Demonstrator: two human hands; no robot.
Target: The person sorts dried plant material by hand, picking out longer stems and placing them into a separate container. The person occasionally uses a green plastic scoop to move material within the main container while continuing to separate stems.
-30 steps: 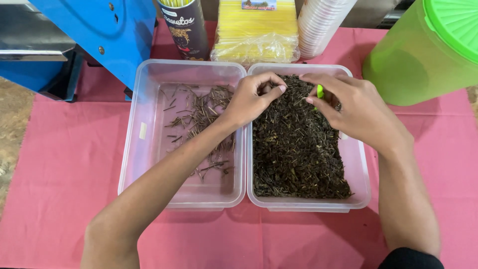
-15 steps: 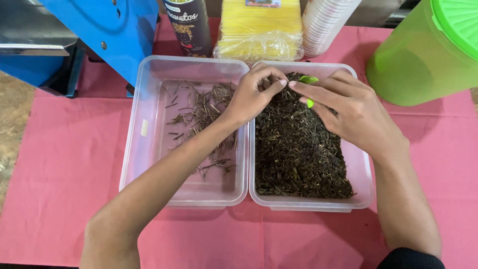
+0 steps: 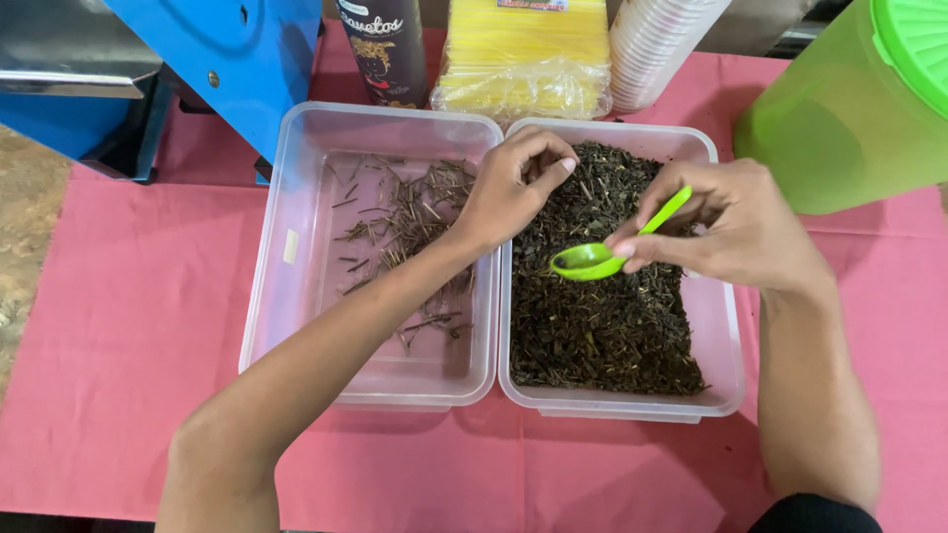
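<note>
Diagonally, green spoon (image 3: 604,252), bowl lower-left.

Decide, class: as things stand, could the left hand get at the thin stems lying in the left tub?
Probably yes. The left hand hovers at the wall between the tubs, the stems lie just beside it in the open left tub, and nothing covers them.

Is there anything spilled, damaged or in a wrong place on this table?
Nothing stands out. The dark loose leaves stay inside the right clear tub, and the thin stems lie inside the left clear tub. The right hand holds a green spoon over the leaves; the left hand pinches above them. No spill shows on the pink cloth.
</note>
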